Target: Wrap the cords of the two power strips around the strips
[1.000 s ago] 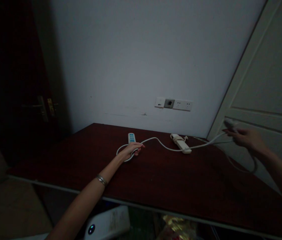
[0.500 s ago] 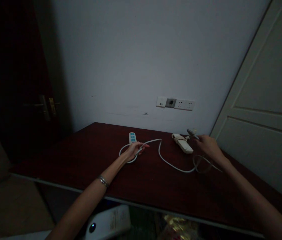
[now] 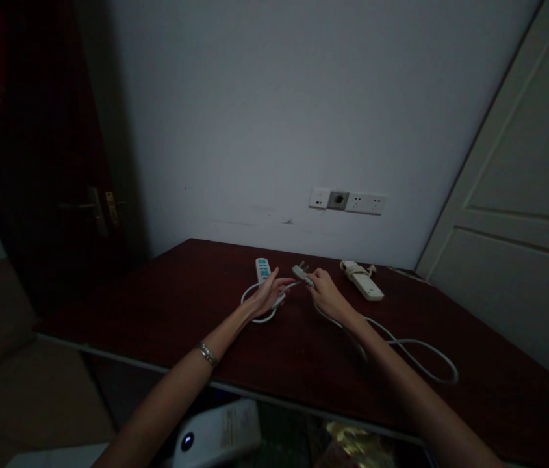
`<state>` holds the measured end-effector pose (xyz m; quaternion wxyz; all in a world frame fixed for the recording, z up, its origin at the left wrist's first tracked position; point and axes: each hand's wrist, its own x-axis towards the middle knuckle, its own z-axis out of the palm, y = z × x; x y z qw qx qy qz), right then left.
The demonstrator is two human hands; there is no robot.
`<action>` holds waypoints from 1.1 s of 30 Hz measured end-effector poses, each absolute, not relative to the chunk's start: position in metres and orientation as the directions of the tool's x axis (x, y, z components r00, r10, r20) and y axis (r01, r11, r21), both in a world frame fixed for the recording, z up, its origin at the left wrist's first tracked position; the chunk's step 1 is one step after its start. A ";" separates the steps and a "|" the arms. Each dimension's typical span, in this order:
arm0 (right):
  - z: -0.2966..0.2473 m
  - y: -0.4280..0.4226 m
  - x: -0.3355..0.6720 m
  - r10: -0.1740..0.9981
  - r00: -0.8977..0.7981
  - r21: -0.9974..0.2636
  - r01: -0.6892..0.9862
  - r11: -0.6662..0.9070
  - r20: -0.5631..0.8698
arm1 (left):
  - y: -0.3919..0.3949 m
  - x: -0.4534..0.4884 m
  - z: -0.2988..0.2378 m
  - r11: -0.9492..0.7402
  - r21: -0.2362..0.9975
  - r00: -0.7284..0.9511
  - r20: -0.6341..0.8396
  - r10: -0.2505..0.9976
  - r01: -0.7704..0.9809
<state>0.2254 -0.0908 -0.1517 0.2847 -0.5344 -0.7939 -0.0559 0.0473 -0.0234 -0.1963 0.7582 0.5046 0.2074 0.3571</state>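
Observation:
Just beyond my left hand [image 3: 268, 296], a white power strip [image 3: 263, 265] with blue socket faces lies on the dark red tabletop. My left hand is closed on the strip's white cord [image 3: 430, 344] near the strip, its fingertips partly stretched out. My right hand [image 3: 327, 291] grips the cord's plug [image 3: 299, 272], with the metal prongs pointing up and away, close to the left fingertips. The cord loops around below the left hand, and another slack loop lies on the table to the right, partly behind my right forearm.
A second white power strip [image 3: 366, 285], wrapped in its own cord, lies further right. Wall sockets [image 3: 366, 203] are above the table's back edge. Below the front edge are a white device [image 3: 218, 434] with a lit round display and a shiny gold item [image 3: 352, 439].
My right hand has swung left with the plug, from beside the wrapped strip to close by my left hand. The slack cord has shifted into a loop on the right.

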 end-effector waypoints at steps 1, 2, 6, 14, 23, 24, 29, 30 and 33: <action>-0.153 -0.091 0.226 0.820 -0.266 -0.177 0.899 0.401 0.506 | -0.023 0.047 -0.197 0.237 0.906 0.655 0.056 0.754 -0.350; -0.153 -0.091 0.228 0.821 -0.267 -0.141 0.913 0.384 0.504 | -0.022 0.048 -0.197 0.225 0.905 0.650 0.070 0.757 -0.360; -0.147 -0.097 0.233 0.820 -0.211 -0.041 0.961 0.274 0.531 | -0.022 0.048 -0.200 0.136 0.936 0.663 0.122 0.738 -0.324; -0.139 -0.093 0.252 0.858 -0.077 -0.141 0.975 0.171 0.508 | -0.023 0.046 -0.204 0.017 0.986 0.777 0.122 0.618 -0.169; -0.127 -0.084 0.264 0.854 -0.182 -0.552 0.693 0.463 0.488 | -0.021 0.041 -0.200 0.101 0.976 0.822 0.103 0.560 -0.191; -0.124 -0.085 0.264 0.857 -0.187 -0.595 0.648 0.475 0.480 | -0.022 0.040 -0.200 0.121 0.972 0.832 0.106 0.545 -0.203; -0.113 -0.089 0.264 0.916 -0.193 -0.709 0.584 0.395 0.352 | -0.025 0.041 -0.200 0.074 0.982 0.839 0.107 0.534 -0.172; -0.113 -0.090 0.264 0.923 -0.198 -0.719 0.581 0.381 0.329 | -0.026 0.043 -0.201 0.023 0.988 0.824 0.115 0.555 -0.153; -0.114 -0.089 0.268 0.937 -0.157 -0.728 0.594 0.343 0.313 | -0.025 0.048 -0.204 -0.155 0.986 0.752 0.146 0.642 -0.060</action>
